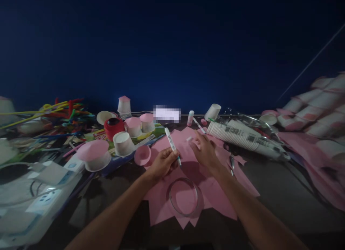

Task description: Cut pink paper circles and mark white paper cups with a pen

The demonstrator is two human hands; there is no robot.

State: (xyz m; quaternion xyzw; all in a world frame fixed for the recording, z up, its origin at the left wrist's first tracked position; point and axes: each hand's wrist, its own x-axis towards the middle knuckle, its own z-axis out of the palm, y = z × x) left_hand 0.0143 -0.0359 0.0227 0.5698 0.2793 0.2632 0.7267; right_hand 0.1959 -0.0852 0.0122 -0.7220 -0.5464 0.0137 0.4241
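Observation:
My left hand [168,161] is closed round a white marker [170,138], which tilts with its teal end down over pink paper [161,203]. My right hand [206,149] hovers above the same paper, thumb and fingers apart. Close to its thumb tip is a small white piece [189,138], blurred; whether the thumb touches it I cannot tell. Below both hands a thin round ring [170,198] lies on the paper, pink showing through it. Scissors [232,164], partly hidden, lie right of my right wrist.
Paper cups with pink tops [93,151] and red yarn [114,128] stand left. Further left are colourful pipe cleaners [71,111] and a power strip [44,201] with cables. Behind is a glue stick [190,117]; right are bagged cups [242,138] and piled cups [318,106].

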